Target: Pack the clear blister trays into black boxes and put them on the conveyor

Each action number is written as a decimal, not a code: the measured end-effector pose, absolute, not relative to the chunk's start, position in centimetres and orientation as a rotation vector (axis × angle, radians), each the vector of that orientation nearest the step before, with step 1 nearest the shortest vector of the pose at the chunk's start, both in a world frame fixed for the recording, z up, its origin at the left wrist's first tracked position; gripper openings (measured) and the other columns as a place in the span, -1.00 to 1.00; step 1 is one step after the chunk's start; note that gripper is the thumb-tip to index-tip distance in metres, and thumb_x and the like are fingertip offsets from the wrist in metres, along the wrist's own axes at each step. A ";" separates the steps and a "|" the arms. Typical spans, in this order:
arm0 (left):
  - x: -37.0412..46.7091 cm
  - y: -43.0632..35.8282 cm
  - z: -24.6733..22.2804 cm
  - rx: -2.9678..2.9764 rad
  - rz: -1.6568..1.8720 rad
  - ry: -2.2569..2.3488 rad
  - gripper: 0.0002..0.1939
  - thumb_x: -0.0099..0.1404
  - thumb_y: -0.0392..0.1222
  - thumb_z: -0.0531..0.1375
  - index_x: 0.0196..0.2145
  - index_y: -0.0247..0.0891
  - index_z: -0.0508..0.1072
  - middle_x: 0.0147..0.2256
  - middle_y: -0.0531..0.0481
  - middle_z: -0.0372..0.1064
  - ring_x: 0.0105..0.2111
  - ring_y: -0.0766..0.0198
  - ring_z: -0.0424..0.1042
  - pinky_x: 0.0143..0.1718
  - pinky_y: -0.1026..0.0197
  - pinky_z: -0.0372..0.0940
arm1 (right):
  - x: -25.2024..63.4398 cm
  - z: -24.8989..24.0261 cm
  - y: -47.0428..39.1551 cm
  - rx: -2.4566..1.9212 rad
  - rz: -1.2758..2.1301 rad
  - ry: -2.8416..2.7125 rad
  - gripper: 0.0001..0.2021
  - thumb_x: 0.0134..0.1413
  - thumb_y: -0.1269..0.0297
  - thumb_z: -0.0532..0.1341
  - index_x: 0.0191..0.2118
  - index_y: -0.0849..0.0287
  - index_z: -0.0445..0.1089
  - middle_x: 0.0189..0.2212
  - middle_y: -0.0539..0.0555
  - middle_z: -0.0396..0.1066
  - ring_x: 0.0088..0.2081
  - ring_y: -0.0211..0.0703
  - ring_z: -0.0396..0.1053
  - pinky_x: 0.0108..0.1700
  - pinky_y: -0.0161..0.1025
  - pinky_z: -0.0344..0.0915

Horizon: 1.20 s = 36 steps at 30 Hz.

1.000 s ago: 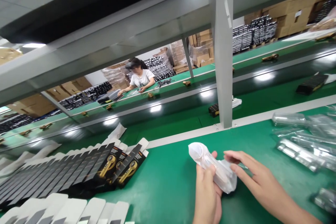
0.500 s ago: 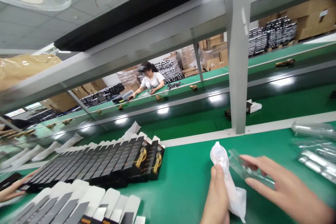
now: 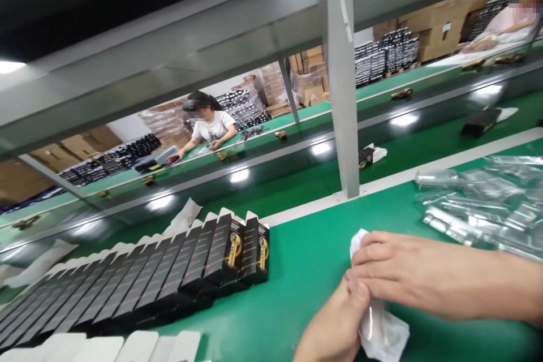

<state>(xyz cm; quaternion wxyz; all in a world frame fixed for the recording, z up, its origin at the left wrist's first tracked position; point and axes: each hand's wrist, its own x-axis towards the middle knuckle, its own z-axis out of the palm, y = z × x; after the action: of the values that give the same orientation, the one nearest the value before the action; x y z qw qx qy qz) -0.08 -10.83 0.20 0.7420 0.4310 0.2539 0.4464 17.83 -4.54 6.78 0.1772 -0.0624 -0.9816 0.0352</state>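
My left hand (image 3: 335,317) grips a white-wrapped item (image 3: 385,335) from below, its thumb lying along the side. The soft white wrapping shows above and below my fingers; what it encloses is hidden. My right hand (image 3: 394,271) lies across the top of the same item, fingers closed over it and touching my left hand. Beneath my right palm, a shiny edge shows of a clear plastic sleeve (image 3: 371,319), mostly covered by the hand.
Black boxes (image 3: 169,271) with raised white flaps stand in a row at left. Clear plastic sleeves (image 3: 479,203) are piled at right. A grey post (image 3: 341,96) rises at the bench edge. Beyond, a green conveyor (image 3: 288,181) carries parts, and a co-worker (image 3: 210,124) sits across.
My right hand has brought the clear plastic sleeve leftward onto the white-wrapped item and closed over it. The view has turned right, showing more of the sleeve pile.
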 end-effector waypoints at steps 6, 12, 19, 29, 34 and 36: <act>1.5 -10.4 -0.2 0.891 0.954 0.564 -0.44 0.20 -0.09 0.25 0.11 -0.32 0.28 0.05 -0.23 0.28 0.16 0.04 0.14 0.20 0.01 -0.02 | 18.9 5.7 -5.2 -0.358 0.332 -2.866 -0.46 0.22 0.52 0.03 0.30 0.18 -0.01 0.20 0.08 0.19 0.23 -0.12 0.08 0.30 -0.10 -0.07; 1.2 -9.7 -2.3 0.629 1.142 0.745 -0.45 0.03 -0.29 0.31 0.01 -0.29 0.32 -0.07 -0.12 0.36 -0.09 0.13 0.35 -0.09 0.17 0.24 | 19.3 3.4 -5.2 -0.857 0.585 -2.375 -0.48 0.23 0.40 0.03 0.28 -0.05 0.03 0.31 -0.03 -0.07 0.28 -0.05 -0.06 0.24 -0.10 0.08; 1.2 -9.6 -1.7 0.539 1.365 0.720 -0.31 0.19 -0.13 0.22 0.21 -0.13 0.03 0.08 -0.14 0.25 0.07 0.11 0.27 0.05 0.11 0.16 | 14.3 -2.0 -6.3 -1.055 1.073 -2.032 -0.48 0.25 0.02 0.02 0.26 0.06 0.08 0.20 0.14 0.17 0.20 -0.01 0.13 0.19 -0.07 0.15; -7.5 -7.2 2.8 1.856 0.611 2.533 -0.50 0.35 -0.10 0.00 0.17 -0.40 0.16 0.06 -0.31 0.27 0.03 -0.02 0.27 0.03 -0.03 0.18 | 16.3 -2.1 -5.2 -1.125 1.243 -1.639 -0.46 0.21 -0.09 0.00 0.21 0.06 0.09 -0.26 0.05 0.44 -0.36 -0.13 0.40 -0.24 -0.23 0.36; -9.4 -6.5 1.8 1.912 0.337 2.789 -0.55 0.23 -0.37 0.08 0.09 -0.42 0.29 -0.11 -0.35 0.36 -0.07 -0.13 0.31 -0.09 -0.15 0.20 | 17.4 -1.6 -4.3 -1.173 1.322 -1.493 -0.47 0.22 -0.10 -0.01 0.18 0.11 0.10 -0.47 -0.02 0.33 -0.49 -0.18 0.25 -0.44 -0.28 0.27; -8.0 -7.1 0.5 2.002 0.286 2.798 -0.49 0.22 -0.38 0.09 0.14 -0.33 0.24 -0.04 -0.29 0.31 -0.02 -0.10 0.27 -0.04 -0.14 0.16 | 17.5 -1.6 -4.2 -1.178 1.270 -1.496 -0.48 0.22 -0.09 -0.01 0.16 0.13 0.14 -0.47 0.00 0.32 -0.48 -0.16 0.25 -0.48 -0.28 0.26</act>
<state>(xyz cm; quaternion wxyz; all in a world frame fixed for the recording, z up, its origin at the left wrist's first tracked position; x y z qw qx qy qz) -8.01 -7.10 0.48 -0.1545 0.5729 0.8007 0.0819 17.54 -4.22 -1.61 0.4135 -0.4685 -0.5951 0.5054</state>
